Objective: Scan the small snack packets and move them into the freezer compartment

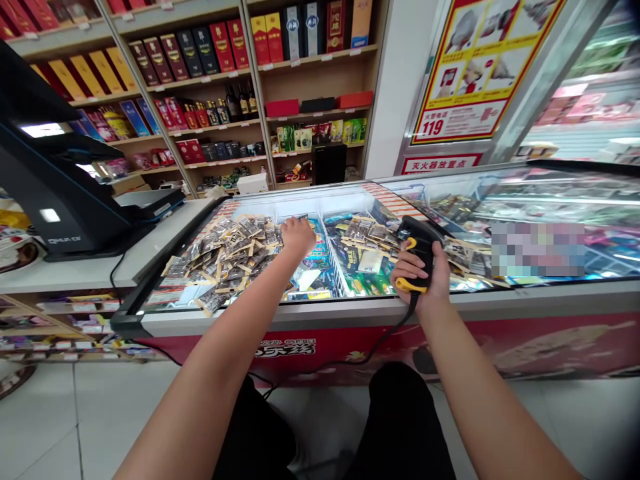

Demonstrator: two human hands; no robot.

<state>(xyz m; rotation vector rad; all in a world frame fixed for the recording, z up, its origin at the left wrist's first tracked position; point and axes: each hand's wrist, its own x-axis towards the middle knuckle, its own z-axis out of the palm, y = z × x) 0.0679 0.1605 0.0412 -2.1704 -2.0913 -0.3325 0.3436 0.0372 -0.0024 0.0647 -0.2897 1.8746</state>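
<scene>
My right hand (435,277) is wrapped round the handle of a black and yellow barcode scanner (423,243), its cable hanging down from the grip. Over the glass top of a chest freezer (350,309), my left hand (299,237) reaches to the far side with fingers curled down. A dark bit shows at its fingertips, too small to name. Beside that hand, to the left, lies a heap of small dark packets with tan edges (235,250). A second group of such packets (365,230) lies between my left hand and the scanner.
On the left counter stands a black checkout scale (55,193). Shelves of boxed bottles (200,50) line the back wall. Under the glass are coloured frozen packages (320,267) and a white wire divider (334,257). The scanner cable (370,353) loops across the freezer's red front.
</scene>
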